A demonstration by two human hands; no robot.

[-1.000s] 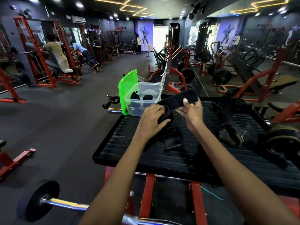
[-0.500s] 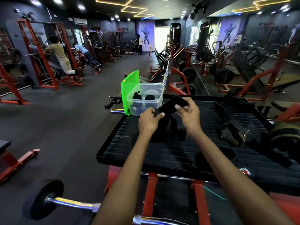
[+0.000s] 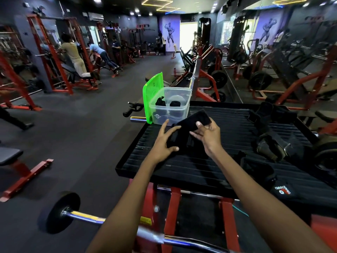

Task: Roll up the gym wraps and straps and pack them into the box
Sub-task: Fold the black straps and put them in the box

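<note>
Gym wrap [image 3: 189, 125], black, sits at the centre of the ribbed black surface [image 3: 200, 167], held between both hands just this side of the box. Left hand [image 3: 165, 143] has its fingers spread wide, index and middle reaching forward, thumb pressed against the near edge of the wrap's bundled end. Right hand [image 3: 209, 136] pinches the flat free end, thumb on top of the fabric, the other fingers loosely splayed toward nine o'clock. That free end angles up toward one o'clock.

Clear plastic box [image 3: 170, 110] stands at twelve o'clock of the hands, at the far left corner of the surface, with two dark rolled pieces inside. Its green lid [image 3: 152, 99] stands upright against the box's left side.

Over at three o'clock lies a heap of dark straps [image 3: 269, 143], loose and tangled, well apart from the hands. At five o'clock, near the front edge, rests a black wrap with a red-and-white logo [image 3: 283, 190].

The surface is a raised-rim tray on red steel legs [image 3: 171, 212]. A chrome barbell [image 3: 82, 216] with a black plate crosses at seven o'clock. Dark rubber floor [image 3: 82, 134] runs back through rows of red machines; people train at racks at ten o'clock, and a bright doorway glows at twelve.
</note>
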